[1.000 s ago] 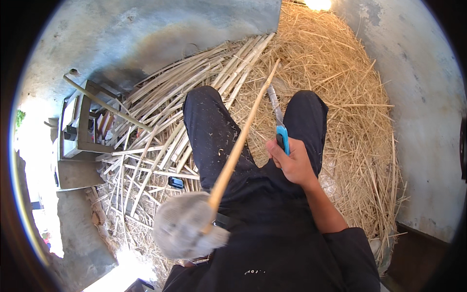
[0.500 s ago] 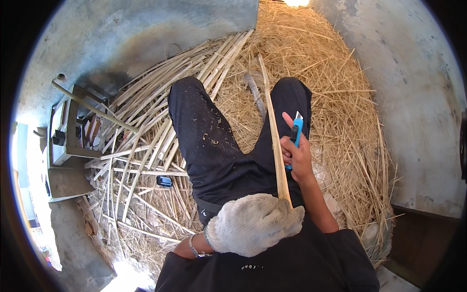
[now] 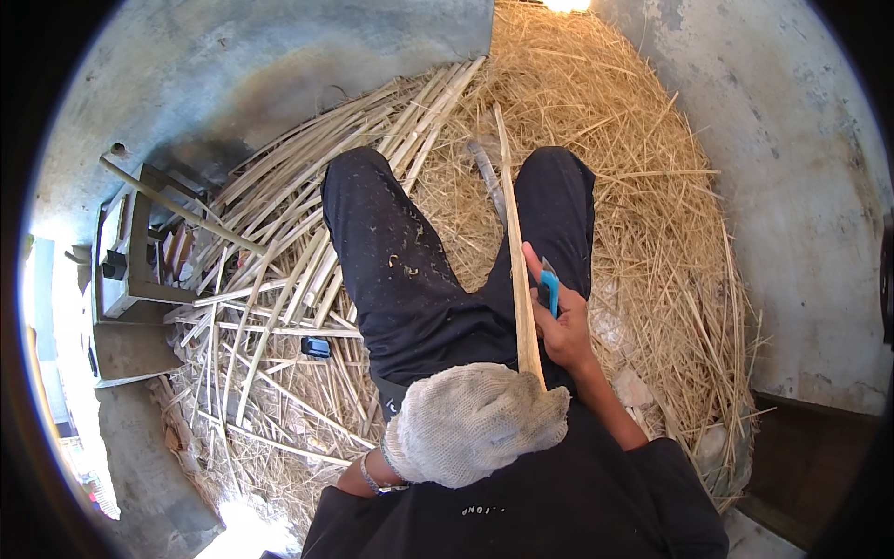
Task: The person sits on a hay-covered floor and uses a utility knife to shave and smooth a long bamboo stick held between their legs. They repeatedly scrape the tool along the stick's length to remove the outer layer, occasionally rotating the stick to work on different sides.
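Note:
In a whitish knitted work glove, my left hand [image 3: 480,424] is closed around the near end of a long pale wooden strip [image 3: 518,252], possibly split bamboo. The strip runs away from me between my knees, its far end over the shavings. My bare right hand [image 3: 562,326] grips a blue utility knife [image 3: 549,287] with its blade out, just to the right of the strip. The index finger stretches along the strip's side. Whether the blade touches the wood I cannot tell.
Many pale strips [image 3: 307,270] lie heaped at the left. Curly shavings [image 3: 643,233] cover the floor ahead and right. A greyish stick [image 3: 489,182] rests between my knees. At the left are a small blue object [image 3: 316,347] and a wooden box frame [image 3: 154,289]. Grey walls [image 3: 773,168] stand both sides.
My right hand has moved a little toward me and left, closer to the strip, and the knife has turned. My left hand and the strip's near end have shifted slightly left.

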The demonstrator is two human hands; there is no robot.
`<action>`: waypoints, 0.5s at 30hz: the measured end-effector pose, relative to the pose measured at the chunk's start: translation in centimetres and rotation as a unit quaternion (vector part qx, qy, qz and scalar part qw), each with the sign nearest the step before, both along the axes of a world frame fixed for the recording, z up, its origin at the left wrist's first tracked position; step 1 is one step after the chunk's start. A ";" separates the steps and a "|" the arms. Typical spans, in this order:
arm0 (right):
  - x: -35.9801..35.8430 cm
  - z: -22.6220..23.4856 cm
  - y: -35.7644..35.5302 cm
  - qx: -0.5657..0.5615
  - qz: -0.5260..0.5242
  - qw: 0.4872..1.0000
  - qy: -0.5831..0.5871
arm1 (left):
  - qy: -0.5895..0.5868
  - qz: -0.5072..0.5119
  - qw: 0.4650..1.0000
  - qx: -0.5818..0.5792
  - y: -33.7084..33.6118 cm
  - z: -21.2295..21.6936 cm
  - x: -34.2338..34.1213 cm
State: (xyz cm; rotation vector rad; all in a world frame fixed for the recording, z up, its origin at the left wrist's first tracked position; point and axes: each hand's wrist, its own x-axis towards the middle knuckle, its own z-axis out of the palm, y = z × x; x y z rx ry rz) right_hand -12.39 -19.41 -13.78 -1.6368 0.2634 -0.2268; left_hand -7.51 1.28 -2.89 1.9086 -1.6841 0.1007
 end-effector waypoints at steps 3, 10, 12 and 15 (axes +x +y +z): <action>-0.9 0.5 -0.3 -0.031 -0.006 0.999 -0.012 | 0.021 0.000 1.000 0.011 -0.1 0.2 0.2; 1.6 1.6 -2.0 -0.135 0.000 0.991 -0.007 | 0.039 0.017 0.999 -0.023 0.0 -0.6 -0.1; 2.4 1.8 -2.1 -0.223 0.034 0.974 0.014 | 0.052 0.021 0.998 -0.021 0.1 -0.4 -0.1; 4.2 -0.5 -2.3 -0.277 0.003 0.961 0.007 | 0.067 0.033 0.997 -0.010 0.3 0.1 0.0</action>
